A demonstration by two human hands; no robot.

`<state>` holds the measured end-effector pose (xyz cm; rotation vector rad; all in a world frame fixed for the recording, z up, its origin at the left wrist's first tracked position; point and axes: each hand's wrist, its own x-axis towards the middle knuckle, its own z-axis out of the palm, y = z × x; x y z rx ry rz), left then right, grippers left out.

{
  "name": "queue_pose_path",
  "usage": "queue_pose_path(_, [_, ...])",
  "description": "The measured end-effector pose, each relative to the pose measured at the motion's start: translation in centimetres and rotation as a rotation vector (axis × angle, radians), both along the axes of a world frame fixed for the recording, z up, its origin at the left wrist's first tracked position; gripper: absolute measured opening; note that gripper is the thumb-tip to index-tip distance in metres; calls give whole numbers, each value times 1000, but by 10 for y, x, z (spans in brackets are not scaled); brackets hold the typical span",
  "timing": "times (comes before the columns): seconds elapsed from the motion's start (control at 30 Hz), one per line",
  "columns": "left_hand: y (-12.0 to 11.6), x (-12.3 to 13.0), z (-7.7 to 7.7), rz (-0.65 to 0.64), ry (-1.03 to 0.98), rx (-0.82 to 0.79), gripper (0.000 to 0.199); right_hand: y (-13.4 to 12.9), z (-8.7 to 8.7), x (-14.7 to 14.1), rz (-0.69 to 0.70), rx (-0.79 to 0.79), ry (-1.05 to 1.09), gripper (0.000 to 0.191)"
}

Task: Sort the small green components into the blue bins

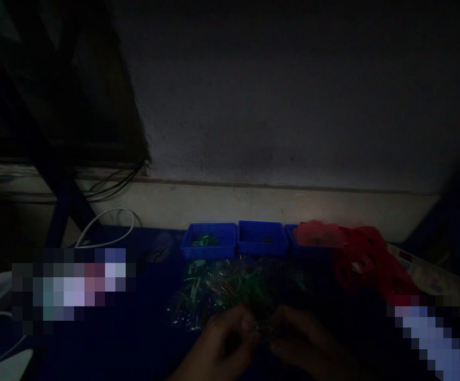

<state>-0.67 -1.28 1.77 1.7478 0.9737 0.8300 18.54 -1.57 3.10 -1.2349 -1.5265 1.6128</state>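
My left hand (pixel 227 338) and my right hand (pixel 303 336) meet at the lower middle, their fingertips pinched close together. Between them shows a small, thin, shiny piece (pixel 262 328), too dark to name. Just beyond the fingers lies a loose heap of small clear plastic packets (pixel 217 288) with green and thin, metallic-looking contents. Behind the heap are a blue tray (pixel 182 248) with green pieces in it and a second blue tray (pixel 261 247) holding a small dark item.
A third blue tray (pixel 311 251) is partly covered by red mesh-like material (pixel 367 248) at the right. A white cable (pixel 132 214) loops at the left. The blue tabletop (pixel 134 328) backs onto a wall (pixel 285 116). Two areas are pixelated, and the light is very dim.
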Motion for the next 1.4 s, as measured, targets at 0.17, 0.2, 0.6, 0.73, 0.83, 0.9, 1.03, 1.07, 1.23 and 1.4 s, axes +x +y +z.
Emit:
queue_pose_path(0.17, [0, 2, -1, -2, 43, 6, 12, -2, 6, 1, -44, 45, -76, 15])
queue_pose_path(0.2, [-1, 2, -1, -3, 55, 9, 13, -2, 6, 1, -48, 61, -101, 14])
queue_pose_path(0.6, [-2, -1, -3, -14, 7, 14, 13, -4, 14, -2, -132, 21, -115, 11])
queue_pose_path(0.73, [-1, -2, -2, -24, -37, 1, 16, -6, 13, -4, -100, 21, -65, 12])
queue_pose_path(0.83, [-1, -2, -2, -6, -39, 32, 16, -8, 12, -3, -119, 47, -74, 14])
queue_pose_path(0.9, [-1, -1, -1, 13, -34, 57, 16, -8, 11, -2, -148, 56, -118, 14])
queue_pose_path(1.03, [0, -1, 5, 48, -23, 82, 22, -6, 3, 2, -182, 153, -135, 17])
queue_pose_path(1.07, [1, -1, 7, 73, -23, 83, 22, -6, 0, 3, -207, 188, -133, 19])
queue_pose_path(1.23, [1, -2, 7, 191, -25, -26, 23, -5, -11, 7, -339, 190, -199, 30])
queue_pose_path(1.4, [-1, 0, 4, 128, -84, -271, 39, -5, -2, 1, -213, 124, -24, 28])
